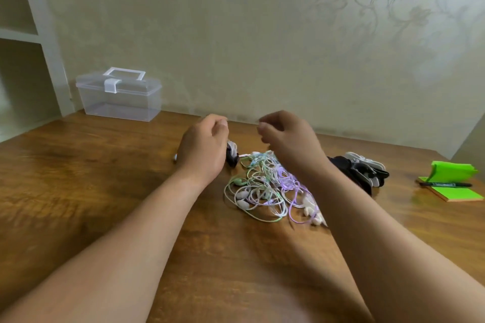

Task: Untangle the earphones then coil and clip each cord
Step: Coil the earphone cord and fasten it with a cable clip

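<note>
Earphones (pixel 262 186) below L hand (pixel 203 148), R hand (pixel 291 139).

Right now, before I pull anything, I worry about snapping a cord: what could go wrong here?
1. In the tangle of earphones, white, green and purple cords loop through each other; a hard tug on one would likely tighten knots or strain an earbud.
2. The right hand has its forearm passing over the tangle's right side, beside the pile of clips; lifting cords there could snag and scatter them.
</note>
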`<state>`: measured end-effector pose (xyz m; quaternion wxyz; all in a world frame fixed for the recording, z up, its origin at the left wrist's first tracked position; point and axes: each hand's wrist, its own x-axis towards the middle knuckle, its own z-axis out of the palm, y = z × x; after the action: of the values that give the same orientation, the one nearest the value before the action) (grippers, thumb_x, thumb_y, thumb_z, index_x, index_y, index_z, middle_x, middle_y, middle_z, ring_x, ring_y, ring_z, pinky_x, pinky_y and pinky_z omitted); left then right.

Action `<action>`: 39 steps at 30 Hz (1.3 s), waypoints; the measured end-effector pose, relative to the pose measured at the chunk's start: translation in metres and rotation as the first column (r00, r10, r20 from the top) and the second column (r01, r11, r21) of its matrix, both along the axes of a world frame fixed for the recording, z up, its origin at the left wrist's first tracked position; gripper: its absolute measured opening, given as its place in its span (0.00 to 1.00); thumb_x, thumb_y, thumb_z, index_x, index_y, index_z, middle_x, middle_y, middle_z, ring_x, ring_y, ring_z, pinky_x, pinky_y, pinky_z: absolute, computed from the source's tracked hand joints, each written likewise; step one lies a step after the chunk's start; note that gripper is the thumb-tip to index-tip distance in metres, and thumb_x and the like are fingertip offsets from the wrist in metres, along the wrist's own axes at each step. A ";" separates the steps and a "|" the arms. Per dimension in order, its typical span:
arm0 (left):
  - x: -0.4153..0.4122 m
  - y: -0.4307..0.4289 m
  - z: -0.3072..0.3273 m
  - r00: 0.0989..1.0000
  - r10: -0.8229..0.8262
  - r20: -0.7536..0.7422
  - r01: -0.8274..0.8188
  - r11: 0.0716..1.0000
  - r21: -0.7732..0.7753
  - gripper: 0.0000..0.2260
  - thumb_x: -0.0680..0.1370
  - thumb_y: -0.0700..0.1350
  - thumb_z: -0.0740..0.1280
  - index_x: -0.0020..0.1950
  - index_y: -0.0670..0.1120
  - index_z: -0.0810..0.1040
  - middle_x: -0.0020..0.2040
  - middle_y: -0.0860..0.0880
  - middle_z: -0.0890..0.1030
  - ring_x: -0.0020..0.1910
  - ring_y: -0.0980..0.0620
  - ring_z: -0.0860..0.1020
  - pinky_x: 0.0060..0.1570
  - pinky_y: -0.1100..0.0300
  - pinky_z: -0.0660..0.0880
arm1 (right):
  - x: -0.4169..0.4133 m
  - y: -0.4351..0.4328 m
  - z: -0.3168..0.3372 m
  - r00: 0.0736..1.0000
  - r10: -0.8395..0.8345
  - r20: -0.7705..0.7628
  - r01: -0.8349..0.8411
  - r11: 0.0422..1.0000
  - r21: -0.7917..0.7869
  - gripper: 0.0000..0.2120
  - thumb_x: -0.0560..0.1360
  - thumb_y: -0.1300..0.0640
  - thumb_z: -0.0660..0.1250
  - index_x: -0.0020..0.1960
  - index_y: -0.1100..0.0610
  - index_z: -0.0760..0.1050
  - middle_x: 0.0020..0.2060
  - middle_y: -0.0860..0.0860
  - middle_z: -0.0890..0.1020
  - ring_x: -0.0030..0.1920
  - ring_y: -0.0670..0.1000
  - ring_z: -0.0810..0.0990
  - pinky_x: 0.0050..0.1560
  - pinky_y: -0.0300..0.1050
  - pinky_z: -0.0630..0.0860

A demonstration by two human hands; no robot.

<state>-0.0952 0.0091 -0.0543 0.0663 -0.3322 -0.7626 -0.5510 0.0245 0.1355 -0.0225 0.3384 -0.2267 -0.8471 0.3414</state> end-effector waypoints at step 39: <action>0.032 0.002 -0.002 0.859 -0.511 0.000 0.458 0.769 -0.447 0.10 0.77 0.39 0.66 0.47 0.55 0.80 0.40 0.52 0.82 0.36 0.57 0.76 0.39 0.59 0.74 | 0.096 0.025 -0.023 0.936 0.229 0.268 -0.282 0.943 0.179 0.07 0.76 0.59 0.71 0.48 0.47 0.84 0.43 0.45 0.84 0.43 0.44 0.81 0.45 0.44 0.78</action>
<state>-0.0635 0.0111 -0.0564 -0.1072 -0.5569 -0.7478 -0.3452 0.1204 0.1605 -0.0451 0.2071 -0.1164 -0.9362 0.2589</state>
